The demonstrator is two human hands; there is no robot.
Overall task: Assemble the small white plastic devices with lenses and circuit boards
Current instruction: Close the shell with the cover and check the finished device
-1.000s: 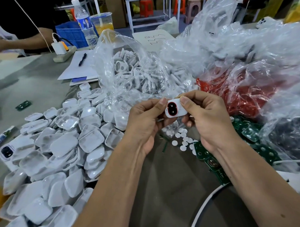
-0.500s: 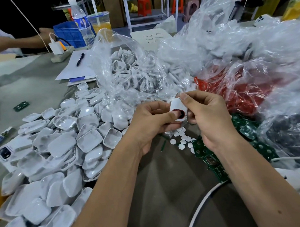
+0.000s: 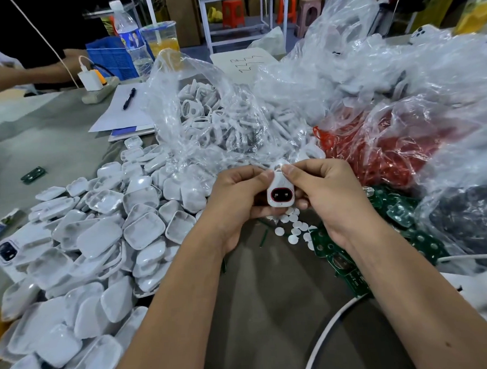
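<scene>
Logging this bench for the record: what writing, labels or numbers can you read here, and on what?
White sheet: handwritten zigzag marks, perhaps "2222"; not surely readable.
Bottle label: print too blurred to read.
Tube at the left edge: lettering too blurred to read.
Device in the hands: no text visible.
Circuit boards: any markings too small to read.

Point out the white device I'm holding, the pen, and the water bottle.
white device [image 3: 281, 195]: head view, on its dark lens window.
pen [image 3: 129, 98]: head view, mid-barrel.
water bottle [image 3: 131, 40]: head view, on its label.
</scene>
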